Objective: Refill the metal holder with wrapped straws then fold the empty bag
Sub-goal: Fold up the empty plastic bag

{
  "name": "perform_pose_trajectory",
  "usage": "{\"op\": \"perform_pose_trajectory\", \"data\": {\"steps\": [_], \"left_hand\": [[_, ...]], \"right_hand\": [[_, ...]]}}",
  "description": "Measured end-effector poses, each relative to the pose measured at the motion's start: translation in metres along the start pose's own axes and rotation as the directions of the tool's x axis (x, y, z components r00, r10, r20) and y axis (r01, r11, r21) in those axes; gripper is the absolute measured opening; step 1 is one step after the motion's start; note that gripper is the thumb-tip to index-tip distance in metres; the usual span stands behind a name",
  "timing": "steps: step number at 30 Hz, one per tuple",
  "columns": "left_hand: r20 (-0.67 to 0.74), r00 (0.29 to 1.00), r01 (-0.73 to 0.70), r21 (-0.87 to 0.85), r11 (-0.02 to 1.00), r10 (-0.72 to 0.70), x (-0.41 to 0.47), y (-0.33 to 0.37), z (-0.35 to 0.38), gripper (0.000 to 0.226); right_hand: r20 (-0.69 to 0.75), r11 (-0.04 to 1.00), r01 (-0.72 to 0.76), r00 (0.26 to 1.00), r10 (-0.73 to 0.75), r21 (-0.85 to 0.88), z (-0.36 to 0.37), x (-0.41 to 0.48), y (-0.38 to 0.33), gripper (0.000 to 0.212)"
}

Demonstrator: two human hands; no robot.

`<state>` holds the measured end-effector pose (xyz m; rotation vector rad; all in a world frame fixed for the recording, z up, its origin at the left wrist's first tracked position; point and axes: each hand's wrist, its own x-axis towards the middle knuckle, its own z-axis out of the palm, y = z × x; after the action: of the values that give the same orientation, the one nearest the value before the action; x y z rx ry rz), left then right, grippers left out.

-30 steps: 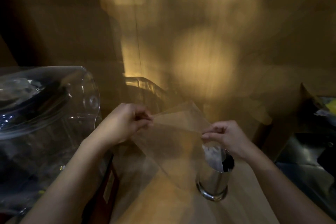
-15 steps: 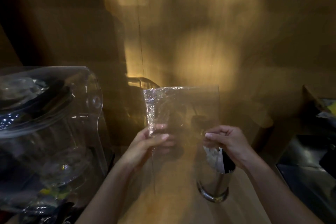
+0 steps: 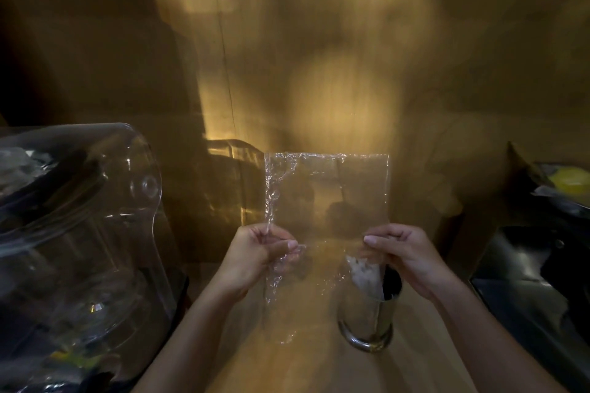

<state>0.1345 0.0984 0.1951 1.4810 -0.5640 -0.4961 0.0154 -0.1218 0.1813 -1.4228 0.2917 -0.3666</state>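
An empty clear plastic bag [image 3: 325, 195] is held upright and flat above the wooden counter. My left hand [image 3: 255, 255] pinches its left edge and my right hand [image 3: 408, 255] pinches its right edge, both about halfway down the sheet. Below my right hand stands the shiny metal holder [image 3: 367, 316], with white wrapped straws [image 3: 364, 274] showing in its mouth. The bag's lower part hangs in front of the holder's left side.
A large clear plastic container [image 3: 73, 233] fills the left side. A smaller clear container [image 3: 230, 182] stands behind the bag. At the right sit a dark metal surface [image 3: 536, 281] and a box with something yellow [image 3: 571, 182]. A wooden wall rises behind.
The bag went from lying tilted between my hands to standing upright and spread flat. My left hand shifted right and down along the bag's left edge.
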Motion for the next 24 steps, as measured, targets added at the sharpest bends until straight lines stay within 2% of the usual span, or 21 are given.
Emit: {"op": "perform_pose_trajectory", "data": {"steps": [8,11,15,20,24], "left_hand": [[-0.085,0.996,0.023,-0.027,0.999,-0.025,-0.003,-0.002,-0.010,0.004],[-0.114,0.993,0.040,-0.024,0.999,-0.043,-0.005,-0.002,-0.010,0.005],[-0.109,0.993,0.030,-0.037,0.999,-0.034,-0.007,-0.002,-0.011,0.008],[-0.115,0.993,0.023,0.021,1.000,-0.021,-0.011,-0.004,-0.015,0.006],[-0.132,0.988,0.072,-0.044,0.996,-0.078,-0.015,-0.003,-0.018,0.009]], "right_hand": [[-0.050,1.000,0.011,0.999,-0.012,-0.021,-0.009,0.002,0.011,0.022],[-0.032,0.999,0.007,0.999,-0.008,-0.031,-0.009,0.002,0.013,0.020],[0.035,0.997,-0.030,0.999,0.033,-0.077,-0.010,0.000,0.017,0.027],[0.012,0.991,0.015,1.000,-0.014,-0.130,-0.011,-0.001,0.022,0.018],[-0.022,0.998,0.028,0.999,-0.029,-0.056,-0.012,-0.002,0.023,0.017]]}}
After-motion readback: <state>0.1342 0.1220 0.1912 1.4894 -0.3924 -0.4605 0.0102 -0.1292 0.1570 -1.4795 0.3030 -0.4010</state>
